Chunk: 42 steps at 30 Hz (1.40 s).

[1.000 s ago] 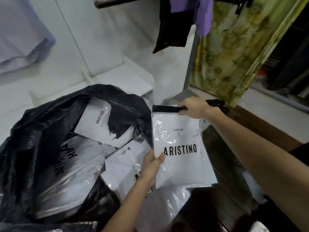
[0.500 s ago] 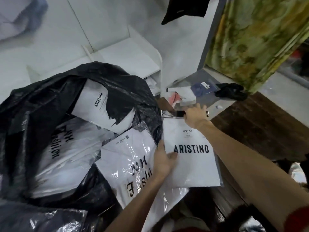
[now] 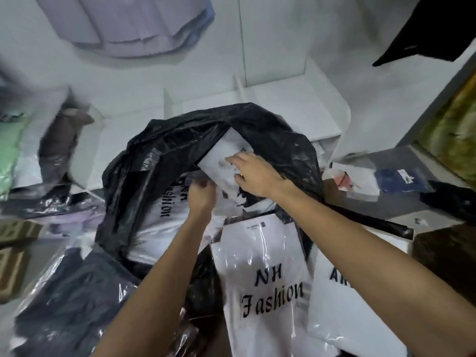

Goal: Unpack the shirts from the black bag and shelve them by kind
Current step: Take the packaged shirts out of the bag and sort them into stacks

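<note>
Shirts in clear plastic packs fill the black bag (image 3: 270,130), which stands open before the white shelf (image 3: 304,99). Your right hand (image 3: 257,176) lies with straight fingers on a white pack (image 3: 216,161) inside; your left hand (image 3: 202,194) grips this pack's lower edge. An "NH Fashion" pack (image 3: 265,274) lies outside, near you.

left hand (image 3: 202,194) fingertips: hidden | ARISTINO packet (image 3: 342,292) print: arm-covered | left edge: blurred
</note>
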{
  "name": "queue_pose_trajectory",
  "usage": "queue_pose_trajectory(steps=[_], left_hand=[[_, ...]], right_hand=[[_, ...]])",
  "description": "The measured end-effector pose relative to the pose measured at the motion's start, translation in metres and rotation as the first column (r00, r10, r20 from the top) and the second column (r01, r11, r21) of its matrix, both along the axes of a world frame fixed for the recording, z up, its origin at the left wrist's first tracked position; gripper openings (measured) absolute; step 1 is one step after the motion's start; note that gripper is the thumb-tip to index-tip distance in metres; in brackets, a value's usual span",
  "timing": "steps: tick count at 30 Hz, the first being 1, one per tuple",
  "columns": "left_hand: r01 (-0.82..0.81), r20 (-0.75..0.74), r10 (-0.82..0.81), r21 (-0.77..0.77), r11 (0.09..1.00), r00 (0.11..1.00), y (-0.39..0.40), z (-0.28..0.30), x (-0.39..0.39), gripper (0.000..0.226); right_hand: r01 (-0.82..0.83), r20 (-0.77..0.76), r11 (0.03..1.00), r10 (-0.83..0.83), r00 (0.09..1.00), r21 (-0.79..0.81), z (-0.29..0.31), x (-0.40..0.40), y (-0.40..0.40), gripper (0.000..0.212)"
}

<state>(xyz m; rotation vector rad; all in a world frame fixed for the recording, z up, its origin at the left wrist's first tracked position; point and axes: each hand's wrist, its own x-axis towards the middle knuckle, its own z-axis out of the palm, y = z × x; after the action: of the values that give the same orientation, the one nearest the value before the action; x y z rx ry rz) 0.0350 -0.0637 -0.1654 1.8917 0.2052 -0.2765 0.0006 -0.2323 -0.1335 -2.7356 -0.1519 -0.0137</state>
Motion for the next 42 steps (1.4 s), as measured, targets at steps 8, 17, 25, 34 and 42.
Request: queue_pose_trajectory(steps=[8,17,25,34,42], left_hand=[[-0.116,-0.357,-0.043,-0.409,0.905,0.933,0.000,-0.014,0.056,0.029],[-0.136,-0.156,0.076,-0.422,0.896,0.985,0.002,-0.015,0.027,0.014],[0.129,0.137,-0.095,-0.261,0.957,0.986,0.041,0.029,-0.043,0.015],[0.339,0.428,-0.150,-0.410,0.847,0.891,0.085,0.109,-0.049,0.023],[0.420,0.449,-0.223,-0.408,0.810,0.865,0.094,0.177,-0.042,0.034]], right_hand=[[0.043,-0.060,0.987,-0.053,0.997,-0.156,-0.003,0.037,0.018,0.065],[0.038,-0.056,0.990,-0.046,0.997,-0.133,0.022,0.040,0.020,0.074],[-0.225,0.048,0.924,0.252,0.967,-0.310,0.089,0.038,0.010,0.084],[-0.383,-0.109,0.922,0.375,0.921,-0.066,0.201,0.025,0.012,0.044],[-0.299,0.028,0.949,0.297,0.954,0.097,0.288,0.000,0.006,0.026]])
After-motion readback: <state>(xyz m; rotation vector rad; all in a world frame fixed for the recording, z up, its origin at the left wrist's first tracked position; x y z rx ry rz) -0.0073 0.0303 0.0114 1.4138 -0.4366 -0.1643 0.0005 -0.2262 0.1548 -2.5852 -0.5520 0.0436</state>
